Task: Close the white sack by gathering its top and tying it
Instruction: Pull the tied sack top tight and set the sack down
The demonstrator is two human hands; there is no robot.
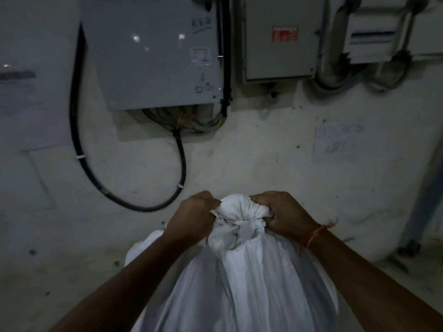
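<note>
Both grips clench the white sack [239,271] neck, grey panel [153,56] behind.

White sack [242,283], neck gathered and bound, held between two sets of fingers

The sack stands upright, full and rounded, its woven white cloth falling in long pleats from the neck; the top is bunched into a puffed tuft [239,207] lying directly between the left fingers [212,207] and the right fingers [263,213]; a flat white strip [242,222] wraps the neck just below the tuft, level with the fingertips; the left fingers grip the tuft's left side and the right fingers curl into its right side; the body widens below both sets of fingers.
</note>
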